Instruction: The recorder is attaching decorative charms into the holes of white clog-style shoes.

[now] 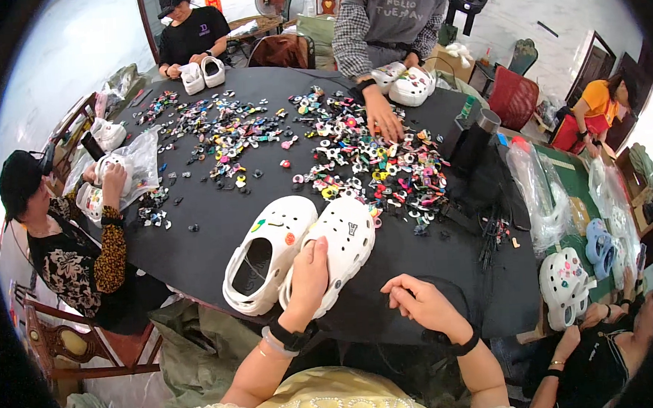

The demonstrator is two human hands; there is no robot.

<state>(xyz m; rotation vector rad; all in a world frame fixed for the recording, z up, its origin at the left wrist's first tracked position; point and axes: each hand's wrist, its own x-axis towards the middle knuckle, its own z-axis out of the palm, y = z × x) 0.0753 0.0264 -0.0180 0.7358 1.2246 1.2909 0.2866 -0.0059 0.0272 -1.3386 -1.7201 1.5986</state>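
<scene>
My left hand [310, 279] grips a white clog [349, 236] by its side and opening, thumb over the upper. A dark charm sits among the holes on its toe. Beside it on the left lies a second white clog [286, 212], which carries a green-and-yellow charm and an orange one. To the right of the pair, my right hand [424, 306] hovers over the table's near edge, its fingers curled and pressed together. Anything between those fingertips is too small to make out.
Loose shoe charms [383, 160] lie heaped across the black table [196, 251]. A co-worker's hand [385, 116] reaches into the heap. A dark bottle [478, 140] stands at the right. Other people handle white clogs [411, 87] around the table.
</scene>
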